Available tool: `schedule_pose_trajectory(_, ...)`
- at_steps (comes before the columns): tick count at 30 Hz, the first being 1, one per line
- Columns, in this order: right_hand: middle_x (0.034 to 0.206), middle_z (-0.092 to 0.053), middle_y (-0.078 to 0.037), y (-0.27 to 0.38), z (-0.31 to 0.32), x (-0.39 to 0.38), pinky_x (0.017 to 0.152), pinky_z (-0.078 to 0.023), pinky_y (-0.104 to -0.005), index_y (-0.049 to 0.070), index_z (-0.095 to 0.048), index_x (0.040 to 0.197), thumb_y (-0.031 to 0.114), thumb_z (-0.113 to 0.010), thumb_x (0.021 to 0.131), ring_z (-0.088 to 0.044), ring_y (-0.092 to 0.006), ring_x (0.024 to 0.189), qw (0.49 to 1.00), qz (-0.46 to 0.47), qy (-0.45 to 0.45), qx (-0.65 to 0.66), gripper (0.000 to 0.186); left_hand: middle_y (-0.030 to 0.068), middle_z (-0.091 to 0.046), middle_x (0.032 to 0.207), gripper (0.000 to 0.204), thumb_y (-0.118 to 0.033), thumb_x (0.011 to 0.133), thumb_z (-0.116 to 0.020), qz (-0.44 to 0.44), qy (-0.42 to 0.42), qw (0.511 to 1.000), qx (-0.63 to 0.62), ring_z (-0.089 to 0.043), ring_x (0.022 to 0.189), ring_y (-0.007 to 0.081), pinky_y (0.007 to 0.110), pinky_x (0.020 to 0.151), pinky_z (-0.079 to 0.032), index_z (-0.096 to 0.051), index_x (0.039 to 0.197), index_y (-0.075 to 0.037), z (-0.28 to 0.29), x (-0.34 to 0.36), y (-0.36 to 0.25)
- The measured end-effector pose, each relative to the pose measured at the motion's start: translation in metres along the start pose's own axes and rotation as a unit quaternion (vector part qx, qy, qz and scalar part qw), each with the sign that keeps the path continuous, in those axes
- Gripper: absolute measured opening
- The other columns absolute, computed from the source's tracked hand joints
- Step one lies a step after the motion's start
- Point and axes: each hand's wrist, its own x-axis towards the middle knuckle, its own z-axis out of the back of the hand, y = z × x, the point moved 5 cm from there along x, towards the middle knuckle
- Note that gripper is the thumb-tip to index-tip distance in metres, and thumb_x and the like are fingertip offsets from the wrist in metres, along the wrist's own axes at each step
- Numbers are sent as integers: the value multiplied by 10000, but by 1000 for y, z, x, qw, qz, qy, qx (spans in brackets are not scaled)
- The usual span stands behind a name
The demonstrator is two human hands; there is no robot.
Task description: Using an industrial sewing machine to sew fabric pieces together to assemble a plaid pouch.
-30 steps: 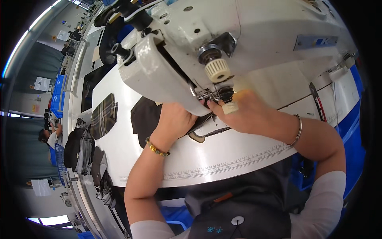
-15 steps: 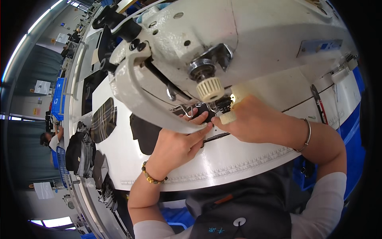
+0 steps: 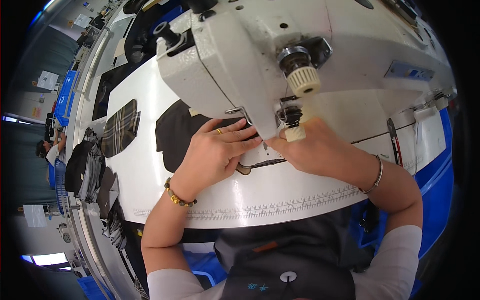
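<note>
A white sewing machine [image 3: 225, 65] reaches over a pale tabletop, its narrow lower end just beyond my fingertips. My left hand [image 3: 215, 152] lies with outstretched fingers on a dark cloth piece [image 3: 172, 135], fingertips beside the needle area. The thumb is bent under the palm. From the other side, my right hand [image 3: 317, 150] comes in with its visible fingers closed, one tip pointing at the left fingertips. A cream tension knob [image 3: 296, 132] covers part of it, so what it grips is hidden. The machine head hides the cloth's far edge.
A plaid cloth piece [image 3: 121, 128] lies at the table's left. Dark and grey cloth is stacked [image 3: 85, 165] beyond that edge. Red-and-black snips [image 3: 395, 142] rest right of my wrist. A printed ruler [image 3: 270, 206] follows the near edge. Another person [image 3: 50, 150] sits far left.
The view has shifted, and the curved white part that stood before the machine head no longer shows. More of the dark cloth is visible left of my left hand. Both hands stay near the needle area.
</note>
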Motion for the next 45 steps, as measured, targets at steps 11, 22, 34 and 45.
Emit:
schedule_pose_trajectory(11, 645, -646, -60, -6, -4, -4, 534, -494, -372, 163, -751, 1058, 115, -637, 822, -680, -235, 614, 1000, -21, -3, -16, 266, 42, -712, 1243, 450, -5, 786, -611, 3, -21, 999, 33, -681, 1144, 212, 364, 897, -491, -739, 1188, -163, -3, 7, 6)
schedule_pose_trajectory(22, 589, -611, -63, -5, -3, -5, 502, -472, -375, 130, -715, 886, 130, -636, 804, -661, -237, 567, 999, -5, -21, -46, 113, 128, -659, 1315, 506, -10, 769, -593, 19, 8, 999, 42, -664, 1155, 309, 398, 954, -550, -651, 1271, -32, -4, -3, -21)
schedule_pose_trajectory(34, 684, -660, -67, -3, 4, -5, 562, -514, -384, 79, -665, 757, 120, -656, 784, -694, -255, 651, 995, -2, -91, -27, 50, 260, -336, 1584, 1158, -739, 734, -665, 76, 141, 986, 48, -336, 1468, 422, 576, 1142, -277, -358, 1499, 74, -22, -62, -81)
schedule_pose_trajectory(45, 734, -518, -34, 20, 21, -7, 447, -441, -335, 90, -524, 686, 146, -649, 737, -600, -183, 598, 992, 86, -52, -75, 146, 45, -765, 1061, 134, -170, 839, -780, -57, -73, 993, 77, -732, 1037, 200, 298, 872, -557, -765, 961, -116, -20, -94, -107)
